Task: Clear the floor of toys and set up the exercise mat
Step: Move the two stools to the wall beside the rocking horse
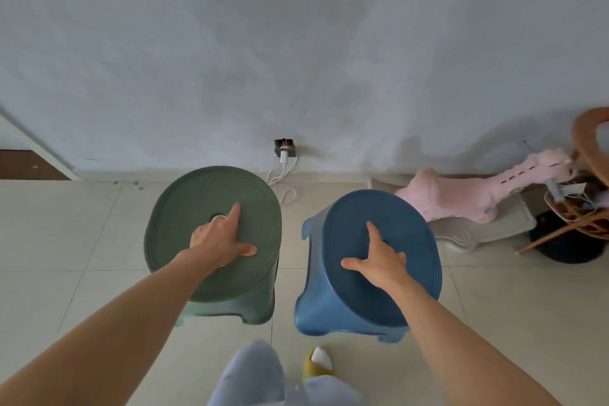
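green stool [184,241]: stands on the tiled floor [66,241] near the wall [296,43], just left of the blue one; it looks like moulded plastic, so probably light and stiff, with a smooth seat that could slip under a flat palm.
blue stool [389,306]: beside it to the right, apart from it by a narrow strip of floor; same build, likely the same weight.
left hand [219,237]: on the green seat, index finger and thumb laid out straight, the other fingers dipping into the round centre hole (how far they hook in cannot be told).
right hand [379,262]: on the blue seat, thumb and index spread, the rest curled at the middle; whether they grip a hole is hidden.
best hold: the centre hole, judged a carrying grip; the rim as a second choice.
pink ride-on toy [461,194]: on the floor to the right, against the wall.
charger cable [283,181]: trails behind the green stool; could snag.
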A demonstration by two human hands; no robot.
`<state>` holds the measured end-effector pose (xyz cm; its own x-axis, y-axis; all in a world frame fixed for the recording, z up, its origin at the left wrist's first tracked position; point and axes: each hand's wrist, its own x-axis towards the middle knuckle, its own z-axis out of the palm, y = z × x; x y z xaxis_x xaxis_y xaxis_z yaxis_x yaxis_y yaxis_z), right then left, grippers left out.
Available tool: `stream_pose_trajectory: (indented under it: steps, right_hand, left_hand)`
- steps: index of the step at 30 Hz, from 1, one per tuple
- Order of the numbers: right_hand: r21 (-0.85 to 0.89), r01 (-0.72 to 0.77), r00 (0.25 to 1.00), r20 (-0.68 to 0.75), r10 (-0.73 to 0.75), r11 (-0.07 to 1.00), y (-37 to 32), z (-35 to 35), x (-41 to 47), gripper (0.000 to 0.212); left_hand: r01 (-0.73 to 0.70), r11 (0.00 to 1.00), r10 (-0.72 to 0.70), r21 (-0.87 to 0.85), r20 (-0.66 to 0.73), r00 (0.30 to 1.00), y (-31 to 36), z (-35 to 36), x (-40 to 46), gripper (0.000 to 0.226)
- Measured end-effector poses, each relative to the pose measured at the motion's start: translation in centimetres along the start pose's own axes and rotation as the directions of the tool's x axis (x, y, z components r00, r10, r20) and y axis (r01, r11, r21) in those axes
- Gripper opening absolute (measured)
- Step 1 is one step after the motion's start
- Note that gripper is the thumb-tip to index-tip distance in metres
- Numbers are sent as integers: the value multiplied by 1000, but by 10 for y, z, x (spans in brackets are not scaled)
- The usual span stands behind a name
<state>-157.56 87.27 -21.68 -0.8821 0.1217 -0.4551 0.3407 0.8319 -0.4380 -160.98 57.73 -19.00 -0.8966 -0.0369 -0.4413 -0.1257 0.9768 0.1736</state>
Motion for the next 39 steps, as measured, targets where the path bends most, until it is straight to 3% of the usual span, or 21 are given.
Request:
stream_pose_trajectory:
  steps: [6,22,39]
  right_hand:
    - [-50,20,1000,10,-20,999,-18,-14,65,102]
    - [-122,-80,986,137,97,989,-69,-18,239,102]
    - [-144,-66,956,274,104,987,-6,87,436,103]
  left_hand:
    - [8,1000,-8,-22,-4,1000,24,-12,59,101]
    - [32,995,-15,-96,172,985,22,-19,242,102]
    - [172,985,-172,13,184,968,33,88,367,102]
